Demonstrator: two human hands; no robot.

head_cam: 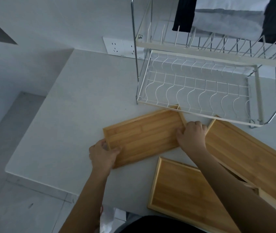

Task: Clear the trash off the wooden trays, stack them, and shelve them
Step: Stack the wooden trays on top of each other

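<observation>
Three bare wooden trays lie on the white counter. The left tray (144,137) sits tilted, its far corner under the front edge of the dish rack (196,84). My left hand (102,153) grips its near left corner, thumb on the inside. My right hand (191,136) holds its right short edge. A second tray (245,152) lies to the right, partly under my right forearm. The third tray (181,192) lies nearest me. No trash shows on any tray.
The two-tier wire dish rack stands at the back right, its lower shelf bare and folded cloths (226,26) on top. A wall socket (122,47) is behind the counter (76,101). The counter's left edge drops to the tiled floor (16,207).
</observation>
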